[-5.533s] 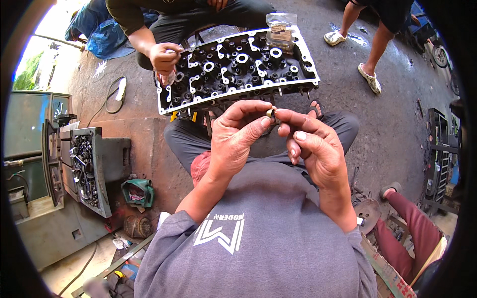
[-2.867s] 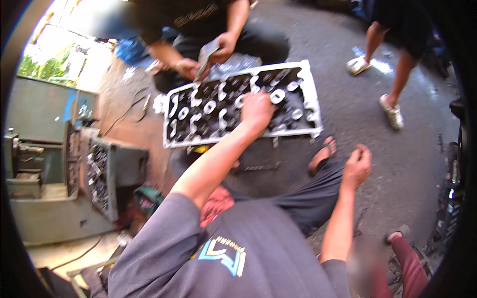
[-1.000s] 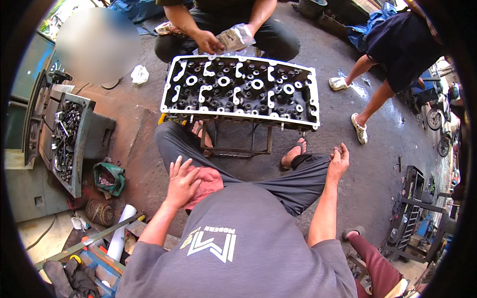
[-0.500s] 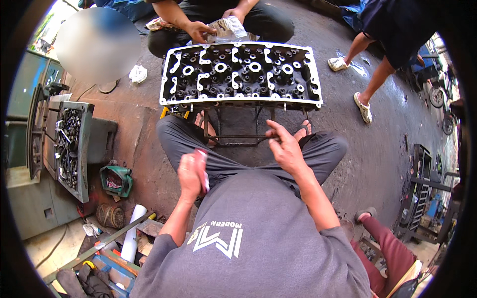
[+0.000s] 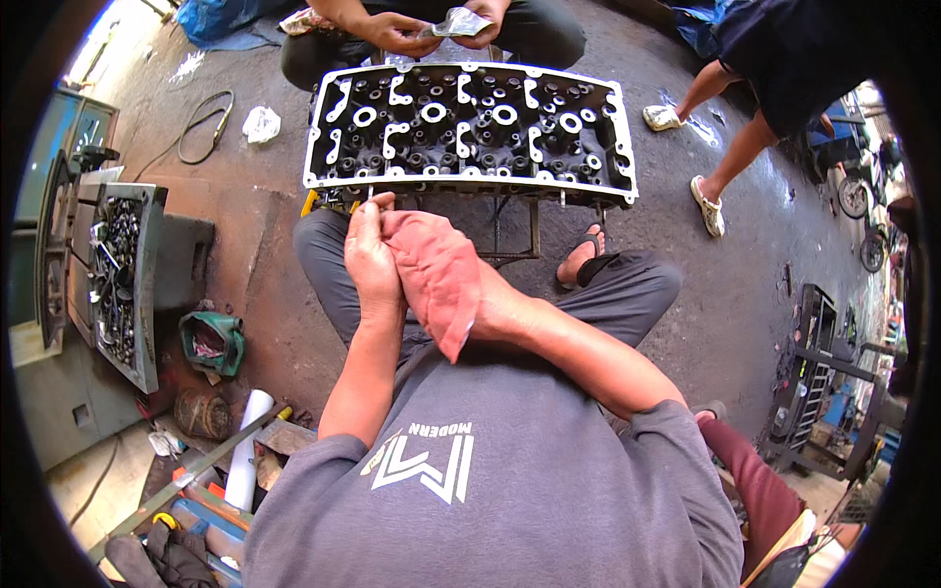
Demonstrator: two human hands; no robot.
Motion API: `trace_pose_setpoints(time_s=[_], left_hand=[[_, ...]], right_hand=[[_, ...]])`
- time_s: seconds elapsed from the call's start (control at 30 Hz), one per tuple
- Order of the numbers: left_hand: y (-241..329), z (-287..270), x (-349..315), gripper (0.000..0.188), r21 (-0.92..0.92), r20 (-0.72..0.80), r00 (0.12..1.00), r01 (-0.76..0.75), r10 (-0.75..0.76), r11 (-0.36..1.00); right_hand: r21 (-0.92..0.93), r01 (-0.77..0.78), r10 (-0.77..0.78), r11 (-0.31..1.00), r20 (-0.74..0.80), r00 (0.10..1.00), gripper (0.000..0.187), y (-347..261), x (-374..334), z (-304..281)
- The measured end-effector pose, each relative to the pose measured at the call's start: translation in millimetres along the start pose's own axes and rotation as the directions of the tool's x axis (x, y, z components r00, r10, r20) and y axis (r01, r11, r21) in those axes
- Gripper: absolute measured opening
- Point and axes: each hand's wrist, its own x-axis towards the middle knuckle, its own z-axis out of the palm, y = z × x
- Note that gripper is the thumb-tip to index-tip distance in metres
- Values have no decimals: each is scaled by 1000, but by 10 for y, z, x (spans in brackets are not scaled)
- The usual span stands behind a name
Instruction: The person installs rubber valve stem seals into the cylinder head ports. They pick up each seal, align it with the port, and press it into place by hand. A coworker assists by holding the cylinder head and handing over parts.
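A red cloth [image 5: 432, 276] hangs in folds between my two hands, in front of my lap. My left hand [image 5: 373, 257] is closed, with its fingertips pinched together at the cloth's upper left edge. The cloth drapes over my right hand [image 5: 500, 302] and hides its fingers; only the back of the hand and the wrist show. Just beyond my hands a cylinder head [image 5: 470, 180], with a pale rim and a dark, oily inside full of round valve parts, rests on a metal stand [image 5: 532, 230].
Across the cylinder head, another person's hands [image 5: 402, 35] hold a small clear packet [image 5: 459, 22]. Another person's leg [image 5: 735, 162] stands at the right. To my left are a metal tray of small parts [image 5: 155, 294], a green container [image 5: 235, 345] and a white roll [image 5: 247, 441].
My right hand has moved left and in under the red cloth, which has spread out from a crumpled bunch in my left hand. My left hand has risen toward the cylinder head.
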Motion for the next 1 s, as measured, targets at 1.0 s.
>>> trace_pose_setpoints(time_s=[1.0], left_hand=[[-483, -1123, 29, 11, 817, 35, 956, -195, 292, 542]], right_hand=[[-803, -559, 400, 206, -452, 797, 62, 358, 739, -2666]])
